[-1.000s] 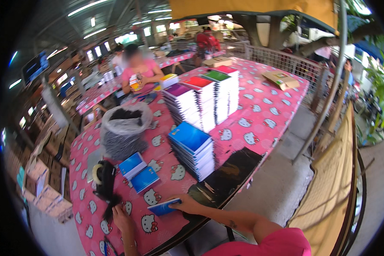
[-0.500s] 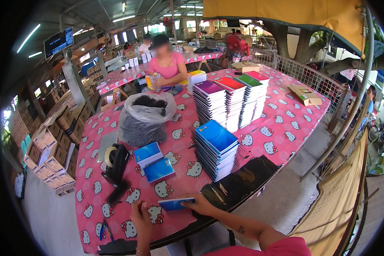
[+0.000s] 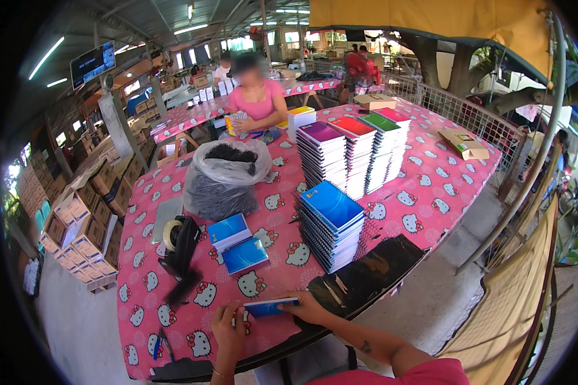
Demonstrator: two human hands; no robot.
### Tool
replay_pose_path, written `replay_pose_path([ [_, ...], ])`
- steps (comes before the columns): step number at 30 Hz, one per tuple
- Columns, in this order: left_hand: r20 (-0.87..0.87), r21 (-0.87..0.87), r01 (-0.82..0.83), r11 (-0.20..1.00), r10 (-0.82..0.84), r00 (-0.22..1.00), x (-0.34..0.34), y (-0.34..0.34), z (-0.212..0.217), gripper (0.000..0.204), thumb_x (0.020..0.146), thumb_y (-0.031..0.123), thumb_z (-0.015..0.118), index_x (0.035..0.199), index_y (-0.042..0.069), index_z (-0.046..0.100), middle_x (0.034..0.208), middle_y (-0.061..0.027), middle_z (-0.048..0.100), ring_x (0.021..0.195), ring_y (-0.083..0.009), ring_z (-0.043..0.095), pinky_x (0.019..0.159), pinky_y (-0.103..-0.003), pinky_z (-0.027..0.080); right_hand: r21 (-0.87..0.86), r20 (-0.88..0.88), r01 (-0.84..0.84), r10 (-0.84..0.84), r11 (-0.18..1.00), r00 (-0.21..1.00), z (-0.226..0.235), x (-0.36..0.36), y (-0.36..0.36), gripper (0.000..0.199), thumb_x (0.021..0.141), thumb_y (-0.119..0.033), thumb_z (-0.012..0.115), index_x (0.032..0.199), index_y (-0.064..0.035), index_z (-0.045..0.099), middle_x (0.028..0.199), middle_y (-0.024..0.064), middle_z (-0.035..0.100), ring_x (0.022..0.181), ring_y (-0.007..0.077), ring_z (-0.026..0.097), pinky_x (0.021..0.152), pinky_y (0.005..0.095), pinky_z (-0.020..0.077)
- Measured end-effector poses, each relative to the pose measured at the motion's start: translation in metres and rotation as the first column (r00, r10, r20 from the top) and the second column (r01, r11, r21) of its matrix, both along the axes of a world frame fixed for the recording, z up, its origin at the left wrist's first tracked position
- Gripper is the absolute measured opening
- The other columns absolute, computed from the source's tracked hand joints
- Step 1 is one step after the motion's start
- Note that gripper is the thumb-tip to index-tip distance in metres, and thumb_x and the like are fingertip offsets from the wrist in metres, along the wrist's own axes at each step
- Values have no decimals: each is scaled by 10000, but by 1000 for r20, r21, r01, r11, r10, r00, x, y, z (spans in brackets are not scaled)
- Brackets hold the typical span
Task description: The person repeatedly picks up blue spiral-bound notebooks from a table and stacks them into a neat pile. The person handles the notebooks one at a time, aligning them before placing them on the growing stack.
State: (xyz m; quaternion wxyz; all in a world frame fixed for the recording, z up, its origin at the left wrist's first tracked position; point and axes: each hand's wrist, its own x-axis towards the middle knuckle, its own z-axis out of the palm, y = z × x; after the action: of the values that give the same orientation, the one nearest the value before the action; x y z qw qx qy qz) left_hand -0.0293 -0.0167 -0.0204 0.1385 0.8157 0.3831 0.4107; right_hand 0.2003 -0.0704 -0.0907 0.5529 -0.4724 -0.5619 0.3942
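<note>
A small blue-covered notebook [image 3: 263, 308] is held just above the table's near edge. My right hand [image 3: 309, 309] grips its right end, thumb over the cover. At its left end is my left hand [image 3: 228, 328], fingers curled and pressed together; what they hold, if anything, is too small to make out. Farther in lie a blue notebook [image 3: 245, 256] and a low pile of unbound-looking blue books [image 3: 228, 231]. Right of them rises a tall stack of spiral-bound blue notebooks [image 3: 331, 224].
A clear bag of black coils [image 3: 221, 183], a black tape dispenser [image 3: 185, 240] and pens [image 3: 163, 346] are on the left. Purple, red and green notebook stacks [image 3: 324, 157] stand behind. Across the pink-clothed table [image 3: 411, 221] sits a co-worker [image 3: 257, 99]. Torn black covering [image 3: 366, 273] edges the right front.
My left hand has come right, up to the notebook's left end. The right hand keeps its hold on the notebook. The whole view has shifted slightly.
</note>
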Motion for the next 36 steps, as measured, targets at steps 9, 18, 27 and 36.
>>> replay_pose_path([
  [9, 105, -145, 78, 986, -63, 992, 1, 0, 5, 149, 878, 20, 688, 1028, 12, 687, 889, -131, 635, 737, -292, 654, 647, -365, 512, 53, -11, -37, 38, 998, 999, 4, 0, -1, 295, 919, -57, 683, 1214, -47, 681, 1030, 43, 725, 941, 98, 624, 863, 281, 488],
  [18, 52, -148, 105, 983, -98, 994, -1, 4, 15, 146, 907, 21, 662, 1050, -2, 676, 891, -135, 652, 771, -242, 645, 666, -332, 490, 24, 11, -57, 56, 998, 998, -5, 2, 0, 290, 916, -70, 688, 1205, -41, 678, 1001, 62, 727, 906, 118, 639, 842, 300, 500],
  [27, 3, -123, 136, 983, -137, 991, -8, 16, 5, 149, 904, 29, 672, 1046, -12, 686, 890, -149, 660, 755, -260, 654, 626, -348, 494, 64, -42, -42, 44, 997, 998, 7, -2, 0, 295, 913, -51, 681, 1208, -38, 679, 1039, 76, 732, 961, 125, 656, 874, 299, 505],
  [36, -64, -30, 129, 991, -130, 989, -4, 20, -6, 137, 902, 34, 664, 1030, -12, 644, 847, -164, 631, 698, -319, 616, 607, -382, 473, 20, -72, -60, 61, 998, 996, 4, 1, -1, 292, 915, -40, 676, 1207, -30, 673, 1062, 65, 727, 989, 106, 636, 894, 290, 499],
])
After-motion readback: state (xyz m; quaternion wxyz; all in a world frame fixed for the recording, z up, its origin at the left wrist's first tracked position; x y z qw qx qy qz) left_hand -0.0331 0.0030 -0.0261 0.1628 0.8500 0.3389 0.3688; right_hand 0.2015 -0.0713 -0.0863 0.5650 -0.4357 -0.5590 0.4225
